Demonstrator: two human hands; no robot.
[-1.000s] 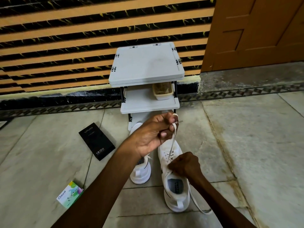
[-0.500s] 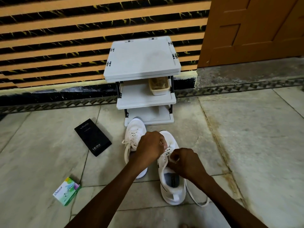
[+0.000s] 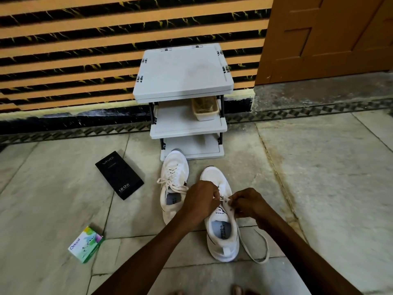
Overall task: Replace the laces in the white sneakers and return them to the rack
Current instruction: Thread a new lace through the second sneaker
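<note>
Fingers [image 3: 215, 194] of left hand [image 3: 201, 200] and right hand [image 3: 247, 204] curled; both pinched on lace [image 3: 223, 199] above sneaker [image 3: 217, 177]

Left grip [image 3: 201, 199] and right grip [image 3: 247, 203] curled, apparently pinching, nearly touching.

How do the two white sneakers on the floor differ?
The left sneaker, beside the black box, is laced and untouched; the right sneaker is mid-lacing, left hand and right hand pinching its lace. The first's toe is at the rack; the other sits nearer the person. Both are white, upright, toes toward the rack.
</note>
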